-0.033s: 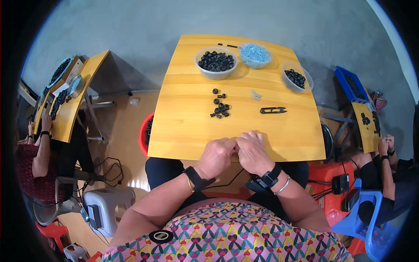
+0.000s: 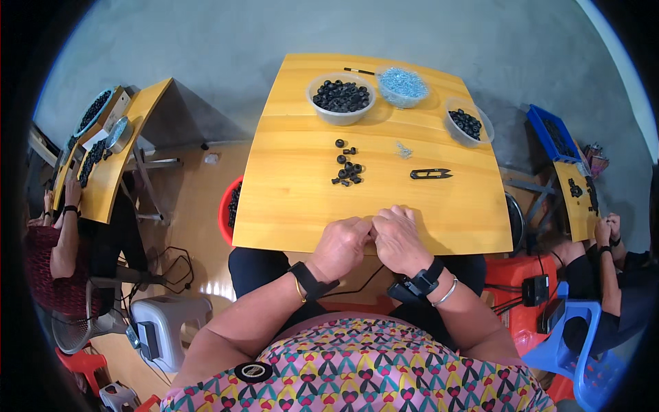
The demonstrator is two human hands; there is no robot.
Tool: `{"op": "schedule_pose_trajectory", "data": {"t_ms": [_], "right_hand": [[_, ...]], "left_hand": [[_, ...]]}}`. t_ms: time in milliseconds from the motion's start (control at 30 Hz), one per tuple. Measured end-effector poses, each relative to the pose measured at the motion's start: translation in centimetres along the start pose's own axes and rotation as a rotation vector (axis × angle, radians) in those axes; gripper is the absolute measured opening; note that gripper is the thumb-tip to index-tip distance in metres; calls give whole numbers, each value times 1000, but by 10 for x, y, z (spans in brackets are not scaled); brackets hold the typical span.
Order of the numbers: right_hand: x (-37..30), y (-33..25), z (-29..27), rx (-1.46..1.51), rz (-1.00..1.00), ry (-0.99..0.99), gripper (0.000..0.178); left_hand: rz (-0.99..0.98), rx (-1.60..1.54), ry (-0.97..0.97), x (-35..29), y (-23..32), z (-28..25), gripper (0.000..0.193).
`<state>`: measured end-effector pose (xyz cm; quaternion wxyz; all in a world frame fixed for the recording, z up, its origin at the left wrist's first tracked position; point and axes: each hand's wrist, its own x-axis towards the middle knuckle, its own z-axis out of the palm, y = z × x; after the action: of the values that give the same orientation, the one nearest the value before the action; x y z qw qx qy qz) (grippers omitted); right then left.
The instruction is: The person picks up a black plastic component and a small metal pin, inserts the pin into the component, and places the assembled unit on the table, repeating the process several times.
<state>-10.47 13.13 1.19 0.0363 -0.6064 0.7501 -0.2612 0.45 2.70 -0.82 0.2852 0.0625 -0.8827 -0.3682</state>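
At the near edge of the table, my left hand (image 2: 343, 240) and my right hand (image 2: 397, 238) meet, knuckles up and fingers curled together. Whatever they pinch is hidden by the fingers. Beyond them lie several small black round parts (image 2: 349, 169) in a loose cluster. To the right of these are a small pile of silvery pins or screws (image 2: 403, 150) and black thread snips (image 2: 431, 174). Farther back stand a bowl of black parts (image 2: 341, 97), a tub of shiny bluish small pieces (image 2: 402, 86) and a smaller bowl of black parts (image 2: 467, 125).
The yellow wooden table (image 2: 288, 213) has a dark pen (image 2: 359, 71) at its far edge. A red basin (image 2: 225, 213) stands below its left side. Co-workers sit at a left table (image 2: 130, 165) and a right table (image 2: 573, 213). Stools and cables surround me.
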Motion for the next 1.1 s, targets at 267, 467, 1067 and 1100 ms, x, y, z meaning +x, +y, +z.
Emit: {"op": "schedule_pose_trajectory", "data": {"t_ms": [267, 467, 1067, 1100], "right_hand": [[2, -5, 0, -82, -20, -15, 5], [-6, -4, 5, -109, -34, 19, 3], [2, -22, 13, -193, 11, -3, 4], [2, -23, 13, -193, 17, -14, 4]], "left_hand": [[-6, 19, 62, -5, -1, 3, 8], [48, 94, 91, -10, 1, 5, 9], [35, 183, 291, -21, -5, 7, 15], [50, 189, 321, -20, -6, 8, 17]]}}
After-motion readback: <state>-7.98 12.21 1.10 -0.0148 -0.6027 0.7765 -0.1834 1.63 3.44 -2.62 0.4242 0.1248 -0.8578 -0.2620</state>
